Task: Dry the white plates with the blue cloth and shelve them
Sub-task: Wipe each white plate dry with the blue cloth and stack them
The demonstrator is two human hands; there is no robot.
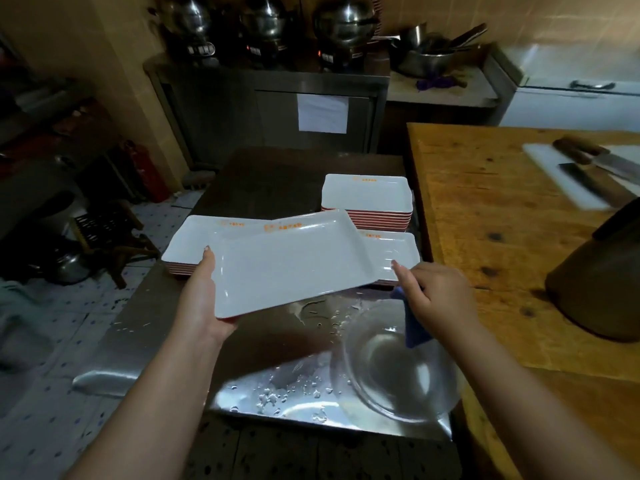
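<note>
While the left hand (204, 299) grips the white plate (291, 261) mid-frame, long axis left-right above the wet worktop (145, 334), the right hand (440, 299) clutches the blue cloth (415, 329) beside its right end.

1. The white plate (291, 265) held up over the steel counter carries a small orange logo with a line of orange characters on its far rim; the print is too blurred to read.
2. The left stack of plates (194, 237) shows the same orange mark on its top plate, unreadable.
3. The far stack (367, 194) and the right stack (394, 249) bear it too, equally illegible.
4. A white paper sheet (322, 113) hangs on the steel cabinet door; no writing can be made out.
</note>
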